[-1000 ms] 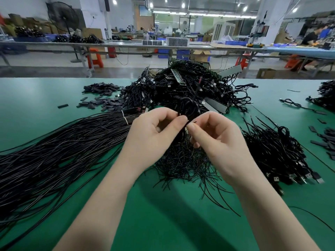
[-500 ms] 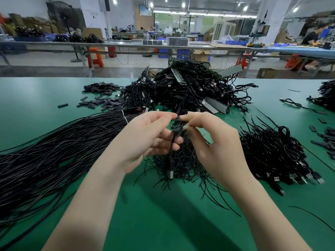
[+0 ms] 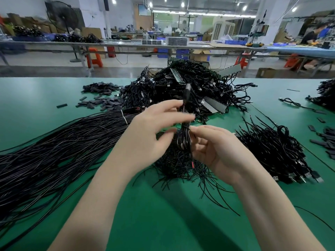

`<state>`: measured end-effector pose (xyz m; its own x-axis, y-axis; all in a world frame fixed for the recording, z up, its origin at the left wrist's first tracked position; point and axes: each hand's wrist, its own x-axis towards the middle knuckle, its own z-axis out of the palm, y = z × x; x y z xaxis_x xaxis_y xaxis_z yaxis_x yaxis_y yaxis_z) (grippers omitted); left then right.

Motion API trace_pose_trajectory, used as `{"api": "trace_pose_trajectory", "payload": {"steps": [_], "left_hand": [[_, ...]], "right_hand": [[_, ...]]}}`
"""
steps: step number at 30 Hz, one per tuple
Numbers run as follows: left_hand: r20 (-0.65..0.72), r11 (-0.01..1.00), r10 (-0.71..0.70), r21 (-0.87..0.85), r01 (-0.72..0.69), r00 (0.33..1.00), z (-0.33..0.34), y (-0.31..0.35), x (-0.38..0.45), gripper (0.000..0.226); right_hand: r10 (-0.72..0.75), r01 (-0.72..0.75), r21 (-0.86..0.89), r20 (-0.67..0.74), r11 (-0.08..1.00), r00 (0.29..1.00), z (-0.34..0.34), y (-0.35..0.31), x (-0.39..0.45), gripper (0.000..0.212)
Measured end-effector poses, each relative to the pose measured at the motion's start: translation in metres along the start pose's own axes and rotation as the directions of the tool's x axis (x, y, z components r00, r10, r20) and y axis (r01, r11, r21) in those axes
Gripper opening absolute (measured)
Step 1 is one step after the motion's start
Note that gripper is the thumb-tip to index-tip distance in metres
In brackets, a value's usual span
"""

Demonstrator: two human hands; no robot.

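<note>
Both hands hold one coiled black USB cable (image 3: 184, 140) above the green table (image 3: 163, 214). My left hand (image 3: 150, 131) pinches the cable near its upper end, and the plug end (image 3: 186, 93) sticks up above the fingers, blurred. My right hand (image 3: 217, 149) grips the folded loops of the cable lower down, palm turned toward me. Under the hands lies a heap of short black wire pieces (image 3: 183, 167).
A long bundle of black cables (image 3: 54, 151) tied with a white band runs left. A big tangle of cables and circuit strips (image 3: 190, 89) is behind. Finished coiled USB cables (image 3: 277, 153) lie right. Small dark sleeves (image 3: 101, 98) are scattered at back left and far right.
The hands have parted vertically: my left hand rose with the plug end, which hung down before and now points up. My right hand dropped lower, holding the coil.
</note>
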<state>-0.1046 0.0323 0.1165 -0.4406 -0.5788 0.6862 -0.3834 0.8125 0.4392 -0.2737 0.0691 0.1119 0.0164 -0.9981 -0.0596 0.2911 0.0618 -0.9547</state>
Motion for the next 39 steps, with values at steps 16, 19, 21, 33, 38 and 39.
{"api": "trace_pose_trajectory", "payload": {"steps": [16,19,21,33,38,39], "left_hand": [[0.056,0.890,-0.346,-0.295,0.347,0.936,0.005,-0.003,0.002,0.008],[0.274,0.617,-0.504,-0.549,0.564,0.819,0.007,0.001,0.003,0.019],[0.475,0.362,-0.516,-0.633,0.684,0.713,0.006,0.004,0.004,0.016],[0.186,0.498,-0.590,-0.682,0.535,0.786,0.013,0.001,0.002,0.021],[0.211,0.589,-0.544,-0.593,0.548,0.812,0.017,0.000,0.001,0.017],[0.181,0.622,-0.553,-0.559,0.548,0.813,0.017,-0.002,0.001,0.018]], "right_hand": [[-0.578,0.537,-0.538,0.110,0.650,0.809,-0.003,0.008,0.002,0.014],[-0.802,0.624,-0.765,0.268,0.160,0.534,-0.004,0.010,0.005,0.010],[-0.831,0.626,-0.774,0.408,-0.095,0.378,-0.006,0.009,0.007,0.010],[-0.380,0.381,-0.272,0.059,0.884,0.923,0.006,0.008,-0.002,0.011],[-0.396,0.367,-0.246,-0.078,0.897,0.915,-0.001,0.002,0.001,0.007],[-0.429,0.382,-0.291,-0.115,0.877,0.896,-0.009,-0.004,0.001,0.006]]}}
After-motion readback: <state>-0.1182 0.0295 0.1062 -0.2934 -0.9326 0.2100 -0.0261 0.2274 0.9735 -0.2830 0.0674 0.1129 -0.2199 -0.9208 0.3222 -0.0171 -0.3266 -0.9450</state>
